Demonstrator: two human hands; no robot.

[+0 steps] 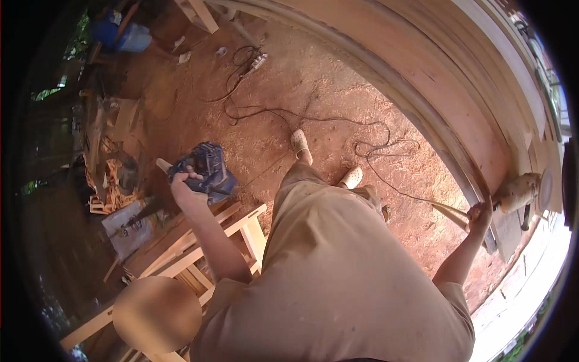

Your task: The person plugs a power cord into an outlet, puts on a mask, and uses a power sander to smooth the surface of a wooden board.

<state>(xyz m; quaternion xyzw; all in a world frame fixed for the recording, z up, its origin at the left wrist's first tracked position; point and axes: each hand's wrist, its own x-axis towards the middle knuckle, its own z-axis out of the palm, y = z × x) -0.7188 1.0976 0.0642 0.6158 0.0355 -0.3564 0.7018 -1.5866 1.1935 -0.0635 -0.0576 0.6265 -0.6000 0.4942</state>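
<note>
My right hand [479, 215], at the right by the bench edge, is closed around thin pale wooden strips [451, 213] that point toward my feet. Just beyond it lies a power tool with a round disc [520, 192]. On the left, my left hand [186, 176] has its fingers curled in front of a crumpled dark blue bag-like thing [211, 166]. A pale wood end [163, 165] shows beside those fingers. Whether this hand grips the wood, the blue thing or something else is hidden.
A long wooden workbench [416, 60] curves along the upper right. A dark cable [386, 136] loops across the shaving-strewn dirt floor [325, 90] to a power strip [259, 60]. Jointed wooden frames [253, 232] stand at lower left, with wood scraps [111, 175] beyond.
</note>
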